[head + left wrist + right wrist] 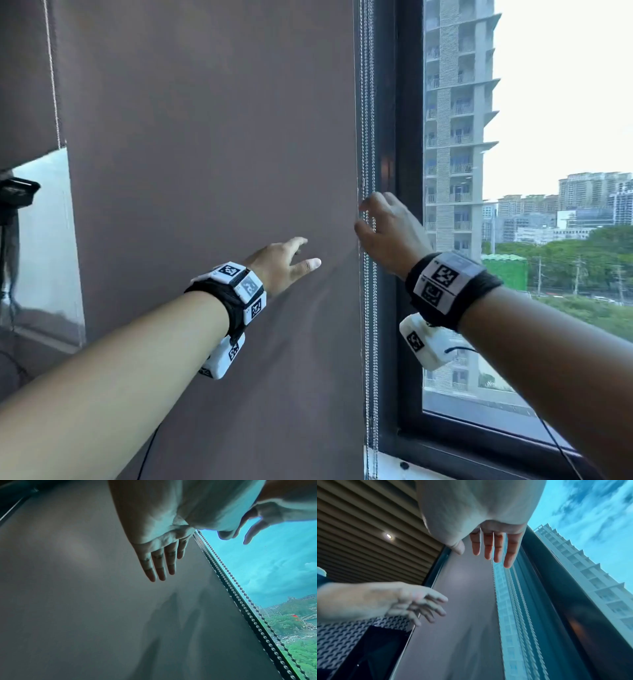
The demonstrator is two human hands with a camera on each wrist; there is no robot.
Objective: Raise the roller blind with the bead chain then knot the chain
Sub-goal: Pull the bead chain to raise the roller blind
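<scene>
A brown roller blind (212, 171) hangs fully down over the middle window pane. Its metal bead chain (368, 113) runs as a doubled strand down the blind's right edge, and shows too in the left wrist view as the bead chain (231, 577) and in the right wrist view as the bead chain (522, 601). My right hand (376, 222) is raised right at the chain with its fingers (493, 547) straight, holding nothing. My left hand (294, 257) reaches out in front of the blind, left of the chain, its fingers (159, 563) straight and empty.
A dark window frame (407, 274) stands just right of the chain, with bare glass and a tower block (455, 137) beyond. A second blind with its own chain (51, 68) hangs at the far left. A white sill (387, 466) lies below.
</scene>
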